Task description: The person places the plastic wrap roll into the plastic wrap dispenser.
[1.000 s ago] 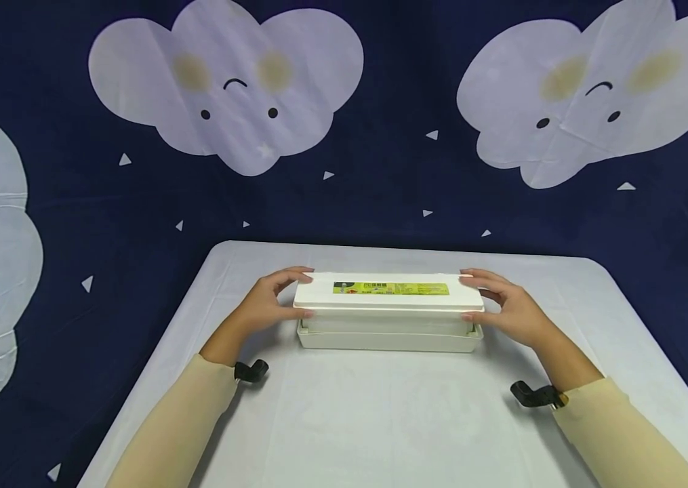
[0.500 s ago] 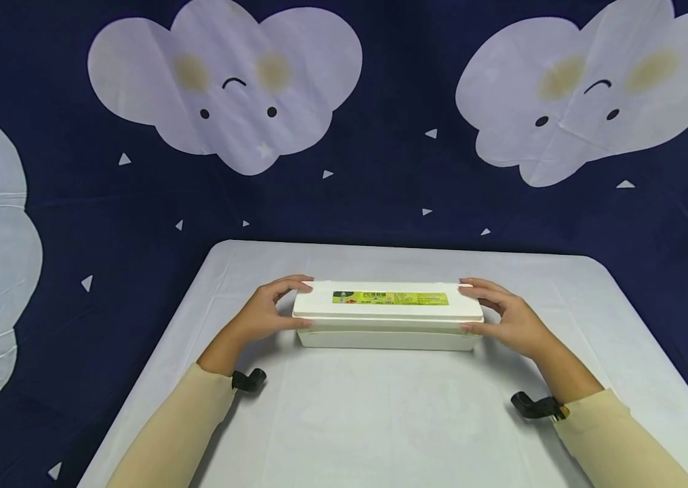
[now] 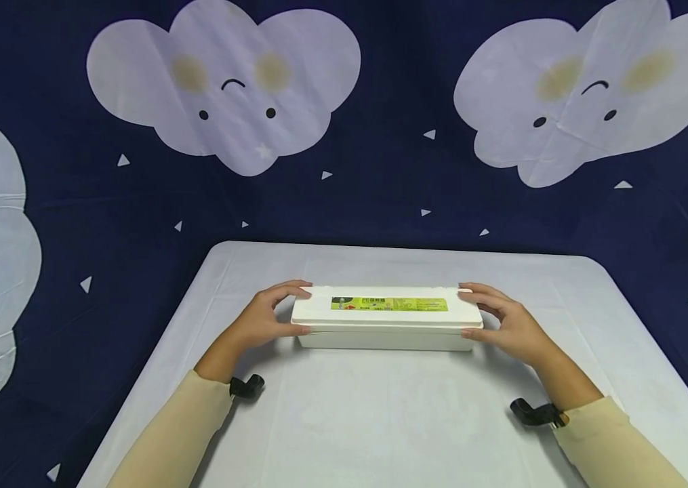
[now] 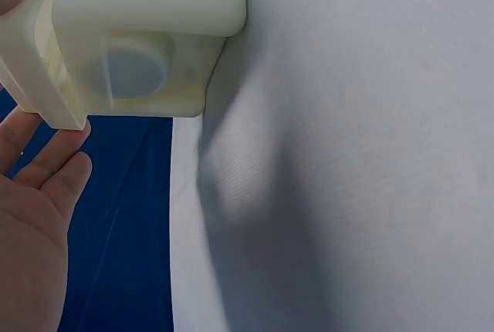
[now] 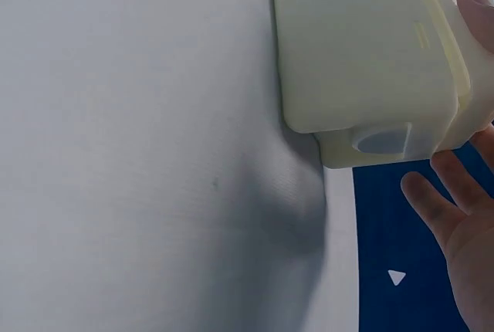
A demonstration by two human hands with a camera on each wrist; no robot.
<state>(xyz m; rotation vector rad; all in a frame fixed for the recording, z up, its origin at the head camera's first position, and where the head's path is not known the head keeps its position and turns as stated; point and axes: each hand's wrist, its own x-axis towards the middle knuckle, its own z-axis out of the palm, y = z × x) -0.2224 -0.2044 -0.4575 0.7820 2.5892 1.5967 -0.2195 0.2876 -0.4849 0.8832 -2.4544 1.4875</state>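
Observation:
A long white cling film box stands on the table, its lid (image 3: pixel 380 321) seated on the base (image 3: pixel 386 341). The lid carries a green and yellow printed label (image 3: pixel 389 304). At the left end, my left hand (image 3: pixel 263 317) holds the lid, thumb at the front and fingers at the back edge. My right hand (image 3: pixel 516 327) grips the opposite end the same way. In both wrist views the end of the base (image 4: pixel 154 0) shows a round, pale shape behind a recess. Fingertips (image 5: pixel 441 164) touch the lid's edge from below in the right wrist view.
A white cloth covers the table (image 3: pixel 380 420), with rounded far corners. Behind it hangs a dark blue curtain (image 3: pixel 392 190) printed with clouds and small triangles. Black wrist mounts (image 3: pixel 247 387) sit near both sleeves.
Both hands have moved down with the lid, closing the gap over the base. The lid stood raised a second ago and now sits low on the base, which has stayed in place.

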